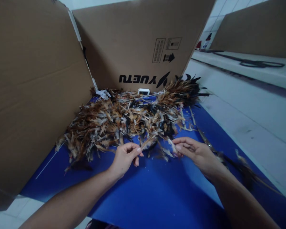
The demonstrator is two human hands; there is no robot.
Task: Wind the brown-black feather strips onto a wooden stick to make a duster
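Note:
My left hand [128, 156] is closed in a pinch on a brown feather [149, 142], held by its end so that it points up and to the right. A few inches to the right, the thumb and fingers of my right hand [190, 150] are pressed together on a pale, fluffy feather [172, 145]. Both hands hover low over the front part of the blue table [143, 187]. Just beyond them spreads a thick heap of brown, white and black feathers [105, 122]. The exact fingertip contact on each feather is partly hidden.
Cardboard panels [133, 35] wall off the back and left. At the back right lies a bundle of long dark feathers [181, 90]; a small white device [143, 92] stands behind the heap. Scissors [204, 138] and loose feathers [245, 168] lie along the right side.

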